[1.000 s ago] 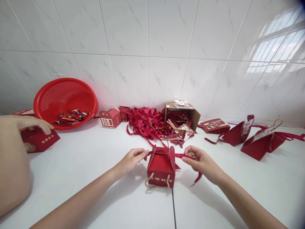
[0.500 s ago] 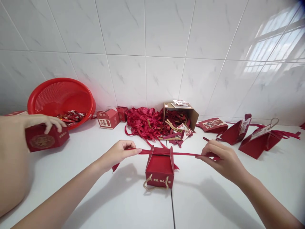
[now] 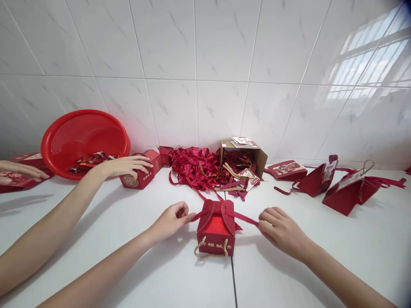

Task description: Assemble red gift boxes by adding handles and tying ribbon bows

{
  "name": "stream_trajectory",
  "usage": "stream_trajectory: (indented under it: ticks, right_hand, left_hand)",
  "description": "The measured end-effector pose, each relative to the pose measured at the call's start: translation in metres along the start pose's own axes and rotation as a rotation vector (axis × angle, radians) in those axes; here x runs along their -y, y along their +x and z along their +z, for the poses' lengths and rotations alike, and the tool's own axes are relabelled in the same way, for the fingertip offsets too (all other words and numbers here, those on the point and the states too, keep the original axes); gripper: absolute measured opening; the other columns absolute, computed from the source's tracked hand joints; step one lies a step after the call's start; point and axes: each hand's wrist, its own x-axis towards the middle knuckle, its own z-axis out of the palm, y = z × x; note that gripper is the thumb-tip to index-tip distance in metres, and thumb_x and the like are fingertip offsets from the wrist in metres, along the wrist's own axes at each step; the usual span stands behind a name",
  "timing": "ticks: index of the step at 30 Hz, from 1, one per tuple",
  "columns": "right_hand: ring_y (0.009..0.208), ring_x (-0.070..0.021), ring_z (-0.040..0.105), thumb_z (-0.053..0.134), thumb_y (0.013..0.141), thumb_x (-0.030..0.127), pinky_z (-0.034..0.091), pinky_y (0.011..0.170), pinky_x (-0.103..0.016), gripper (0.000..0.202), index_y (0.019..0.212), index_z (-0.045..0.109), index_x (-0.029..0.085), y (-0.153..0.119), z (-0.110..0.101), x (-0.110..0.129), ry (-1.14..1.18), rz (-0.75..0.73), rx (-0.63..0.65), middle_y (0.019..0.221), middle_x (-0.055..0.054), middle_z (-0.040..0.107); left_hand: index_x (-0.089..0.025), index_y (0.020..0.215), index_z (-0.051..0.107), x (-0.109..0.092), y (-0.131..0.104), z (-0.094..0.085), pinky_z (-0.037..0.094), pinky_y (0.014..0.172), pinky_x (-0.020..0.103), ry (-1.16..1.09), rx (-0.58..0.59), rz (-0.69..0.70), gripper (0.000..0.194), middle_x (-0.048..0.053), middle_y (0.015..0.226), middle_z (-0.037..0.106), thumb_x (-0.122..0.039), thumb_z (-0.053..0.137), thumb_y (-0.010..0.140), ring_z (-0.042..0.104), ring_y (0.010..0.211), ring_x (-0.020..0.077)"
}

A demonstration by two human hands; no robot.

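Ribbon work on a small box, head view. The box (image 3: 216, 245) stands upright on the white table (image 3: 180, 278), between my two hands. From my remote post I see the ribbon (image 3: 245, 218) cross its top, where the curved flaps (image 3: 206, 205) lean inward; whether a knot lies there, I cannot tell. The left hand (image 3: 170, 221) pinches one length between thumb and forefinger; the right hand (image 3: 281, 229) has its fingers curled tight on the other. Both lengths slope down, nearly straight, to the hands. I judge the two pulls best matched, so that the box neither slides nor tips and the flaps draw in evenly. Moderate tension seems right, since a hard tug could crease the card. I would have the ribbon lie flat, and clear of the rope handle (image 3: 211, 256) on the near face. At left, a co-worker's hand (image 3: 125, 165) rests on another box (image 3: 131, 181), well apart from mine.
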Motion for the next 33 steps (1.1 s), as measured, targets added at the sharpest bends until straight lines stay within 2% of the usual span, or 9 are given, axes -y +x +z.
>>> stream_trajectory:
  ticks: [4,9,13,18,21,23,26,30,33]
  right_hand:
    - [0.069,-0.0184,0.053,0.050,0.090,0.030,0.040,0.064,-0.032,0.022,0.073,0.056,0.019,-0.001,-0.002,0.022,0.078,0.118,0.126,0.080,-0.007,0.062]
    - [0.057,-0.0174,0.054,0.029,0.096,0.029,0.038,0.056,-0.030,0.038,0.080,0.062,0.022,0.010,-0.007,0.052,0.464,0.363,0.488,0.066,-0.004,0.062]
    - [0.065,-0.0249,0.060,0.034,0.093,0.038,0.039,0.059,-0.034,0.043,0.124,0.057,0.020,0.019,0.009,0.059,0.586,0.641,0.512,0.075,-0.010,0.067]
    - [0.045,-0.0155,0.046,0.035,0.091,0.054,0.037,0.049,-0.029,0.063,0.143,0.029,0.020,0.027,0.021,0.055,1.298,1.062,0.285,0.067,-0.002,0.062]
    - [0.055,-0.0114,0.050,0.051,0.086,0.052,0.041,0.051,-0.027,0.052,0.131,0.040,0.027,0.034,0.016,0.054,1.574,1.169,-0.077,0.102,-0.006,0.063]
    - [0.064,-0.0103,0.053,0.062,0.081,0.046,0.044,0.057,-0.026,0.041,0.116,0.049,0.028,0.039,0.010,0.052,1.699,1.184,-0.283,0.118,-0.006,0.058]
    - [0.061,-0.0078,0.051,0.064,0.080,0.044,0.043,0.055,-0.024,0.036,0.110,0.050,0.030,0.047,-0.005,0.046,1.714,1.124,-0.413,0.122,-0.003,0.058]
    - [0.054,-0.0070,0.048,0.065,0.080,0.043,0.040,0.049,-0.023,0.037,0.111,0.052,0.028,0.060,-0.028,0.033,1.602,1.055,-0.546,0.099,-0.003,0.065]
    - [0.053,-0.0085,0.048,0.065,0.080,0.041,0.038,0.048,-0.023,0.026,0.097,0.060,0.022,0.070,-0.045,0.023,1.484,0.974,-0.631,0.078,-0.001,0.062]
  left_hand:
    - [-0.019,0.071,0.053,0.005,-0.016,0.000,0.038,0.061,0.023,0.161,-0.152,0.102,0.035,0.004,0.083,0.053,-0.052,0.055,0.080,0.051,0.077,0.0194]
    - [-0.020,0.057,0.057,-0.004,-0.039,0.000,0.028,0.051,0.024,0.257,0.229,0.056,0.038,0.001,0.056,0.053,-0.045,0.050,0.085,0.046,0.051,0.0167]
    - [-0.026,0.075,0.069,0.000,-0.036,0.008,0.033,0.053,0.024,0.081,0.225,0.007,0.021,0.002,0.060,0.062,-0.045,0.059,0.078,0.055,0.057,0.0199]
    - [-0.020,0.127,0.053,0.002,-0.017,0.010,0.042,0.054,0.025,-0.290,0.045,-0.170,0.056,0.003,0.076,0.064,-0.049,0.059,0.080,0.057,0.060,0.0166]
    - [-0.020,0.125,0.055,-0.008,-0.013,0.004,0.047,0.060,0.023,-0.621,-0.061,-0.110,0.051,0.008,0.106,0.061,-0.042,0.063,0.080,0.059,0.079,0.0159]
    - [-0.019,0.118,0.060,-0.016,-0.012,-0.003,0.047,0.059,0.021,-0.790,-0.111,-0.059,0.042,0.010,0.109,0.060,-0.039,0.064,0.081,0.058,0.082,0.0152]
    - [-0.016,0.110,0.067,-0.028,-0.009,-0.014,0.045,0.055,0.019,-0.820,-0.129,0.027,0.034,0.011,0.104,0.062,-0.039,0.062,0.085,0.056,0.079,0.0150]
    - [-0.013,0.093,0.072,-0.050,-0.008,-0.028,0.047,0.057,0.024,-0.693,-0.092,0.162,0.035,0.015,0.106,0.064,-0.045,0.058,0.086,0.056,0.089,0.0222]
    - [-0.013,0.084,0.073,-0.073,-0.009,-0.036,0.047,0.059,0.025,-0.527,-0.161,0.271,0.035,0.014,0.103,0.065,-0.046,0.063,0.081,0.056,0.088,0.0225]
